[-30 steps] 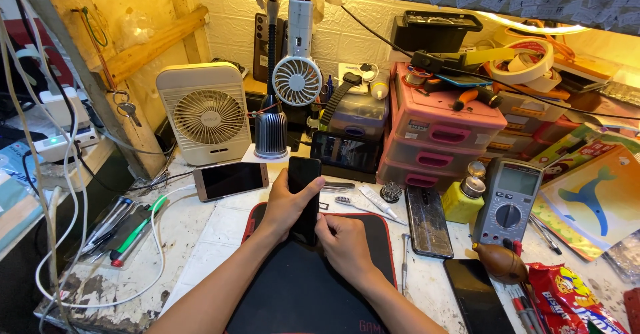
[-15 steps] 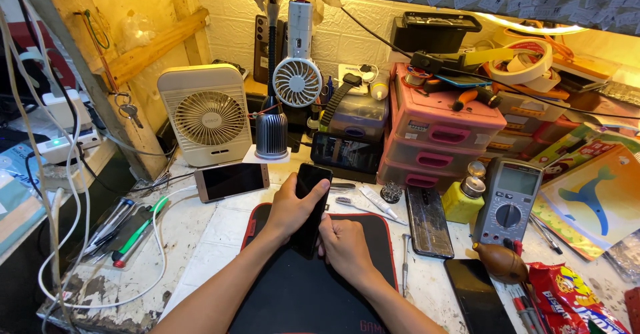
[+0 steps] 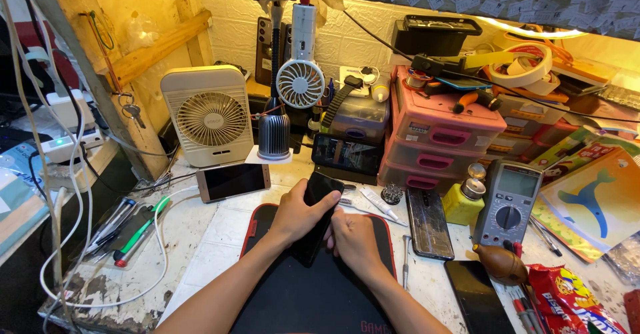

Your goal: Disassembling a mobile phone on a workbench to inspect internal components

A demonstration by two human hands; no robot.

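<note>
My left hand grips a black smartphone by its side, with the phone tilted up over a black work mat with a red edge. My right hand is curled against the phone's lower end, fingers pressed to its edge. The lower part of the phone is hidden by both hands.
A pink-gold phone lies left of the mat, a cracked dark phone and another black phone to the right. A multimeter, yellow bottle, pink drawers, beige fan, small clip fan, pens surround me.
The phone's top has swung slightly right and tilted more. Both hands have stayed on it, shifting a little over the mat.
</note>
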